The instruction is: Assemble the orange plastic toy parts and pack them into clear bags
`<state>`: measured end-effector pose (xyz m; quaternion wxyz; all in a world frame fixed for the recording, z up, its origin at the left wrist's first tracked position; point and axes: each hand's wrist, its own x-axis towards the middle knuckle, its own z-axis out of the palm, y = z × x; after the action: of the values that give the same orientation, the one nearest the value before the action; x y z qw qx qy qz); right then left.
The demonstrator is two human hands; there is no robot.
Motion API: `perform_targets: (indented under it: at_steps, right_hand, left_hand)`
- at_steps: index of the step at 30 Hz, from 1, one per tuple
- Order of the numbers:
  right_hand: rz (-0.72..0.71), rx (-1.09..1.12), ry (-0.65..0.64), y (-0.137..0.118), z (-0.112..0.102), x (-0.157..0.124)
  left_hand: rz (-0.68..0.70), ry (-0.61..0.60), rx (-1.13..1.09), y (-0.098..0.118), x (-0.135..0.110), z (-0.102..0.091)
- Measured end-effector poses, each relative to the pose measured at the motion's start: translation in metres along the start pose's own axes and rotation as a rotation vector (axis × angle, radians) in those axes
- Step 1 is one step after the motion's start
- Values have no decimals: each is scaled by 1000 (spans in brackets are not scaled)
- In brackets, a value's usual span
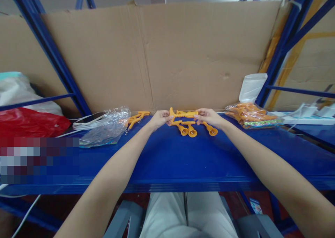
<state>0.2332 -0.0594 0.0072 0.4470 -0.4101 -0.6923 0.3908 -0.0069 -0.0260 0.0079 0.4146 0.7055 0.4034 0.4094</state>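
My left hand is closed on an orange plastic T-shaped handle near the back of the blue shelf. My right hand pinches the right end of an orange plastic piece with a ribbed middle. The two pieces lie in line; whether they are joined I cannot tell. Below them rest orange funnel-shaped pieces, their wide mouths facing me, with another funnel-shaped piece under my right hand. To the left lie orange T-handled corkscrews with metal spirals showing.
A crumpled clear plastic bag lies left, beside white cables. Toward the right sits a clear bag of orange parts, near a white power strip. Cardboard stands behind the blue shelf. A red bag is far left.
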Motion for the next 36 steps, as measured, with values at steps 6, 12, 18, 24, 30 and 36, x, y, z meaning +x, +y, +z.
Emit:
perform_targets:
  at_steps: [6,12,18,24,30,36]
  right_hand:
    - [-40,-114,-44,-1,-4,-1]
    - [-64,-189,-44,-3,-6,-1]
    - [-72,-124,-21,0,-5,2]
    - [-54,-130,-33,0,-4,1]
    - [24,-58,-26,0,-2,0]
    - [203,43,-5,-3,4,0]
  left_hand:
    - [11,30,11,3,-2,4]
    - [26,18,6,5,-2,5]
    - [20,-27,2,6,-4,3]
    - [20,-75,-8,3,-4,1]
    - [54,-6,25,4,-3,6]
    - [37,2,21,7,-5,10]
